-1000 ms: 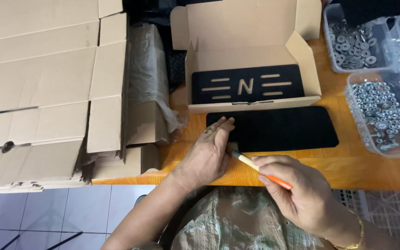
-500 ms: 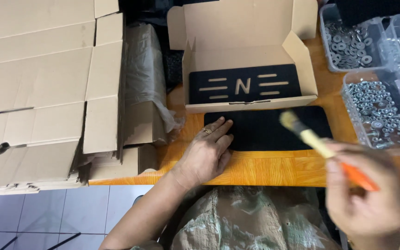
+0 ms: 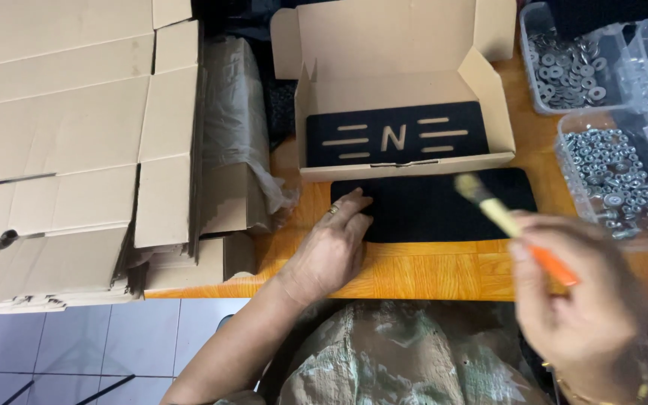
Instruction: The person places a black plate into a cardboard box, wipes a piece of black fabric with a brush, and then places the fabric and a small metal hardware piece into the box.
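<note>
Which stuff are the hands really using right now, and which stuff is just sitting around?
In use:
- black plate on the wooden table
- left hand, pressing on the plate's left end
- right hand, holding the brush
- brush, orange handle, bristles over the plate

Just sitting there:
- open cardboard box holding another black plate
- stack of flat cardboard boxes
- clear tubs of metal nuts and washers

left hand [image 3: 333, 247]: flat, palm down, fingers spread toward 1 o'clock | right hand [image 3: 580, 300]: blurred, fist closed, raised, at 4 o'clock of left
</note>
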